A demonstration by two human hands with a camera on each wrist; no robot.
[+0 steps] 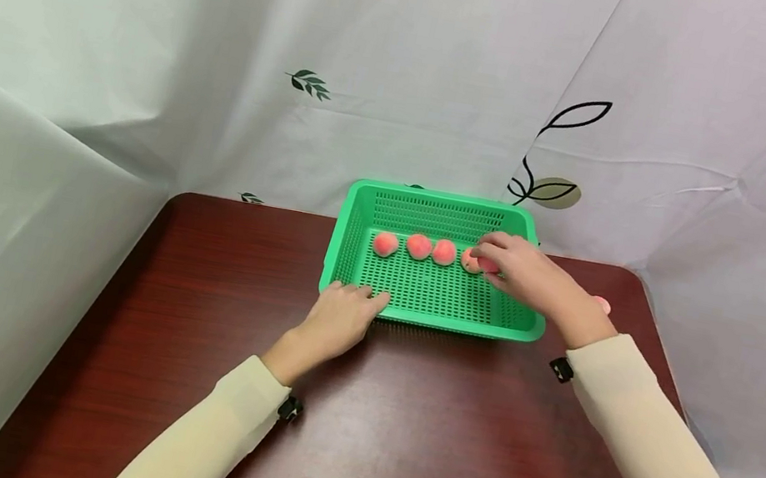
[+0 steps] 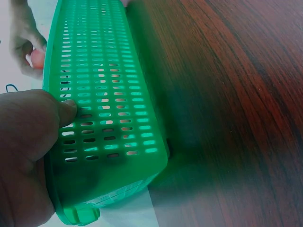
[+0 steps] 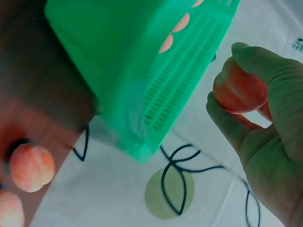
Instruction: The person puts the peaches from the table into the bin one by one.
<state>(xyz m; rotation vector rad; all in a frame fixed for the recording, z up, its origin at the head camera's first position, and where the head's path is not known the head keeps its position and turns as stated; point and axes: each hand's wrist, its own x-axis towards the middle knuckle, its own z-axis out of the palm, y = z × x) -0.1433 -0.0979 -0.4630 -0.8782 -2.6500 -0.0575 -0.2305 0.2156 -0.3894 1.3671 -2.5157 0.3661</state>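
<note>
A green plastic basket with slotted walls stands toward the back of the table. Inside it, several pink-red peaches lie in a row along the bottom. My right hand is over the basket's right part, pinching another peach between thumb and fingers. At the near left rim my left hand grips the basket, and its thumb presses on the slotted outer wall in the left wrist view. Its other fingers reach over the rim.
To the basket's right, a peach shows on the dark red-brown table, partly behind my right forearm. The right wrist view shows two peaches there. White cloth with leaf prints hangs behind the table and at both sides.
</note>
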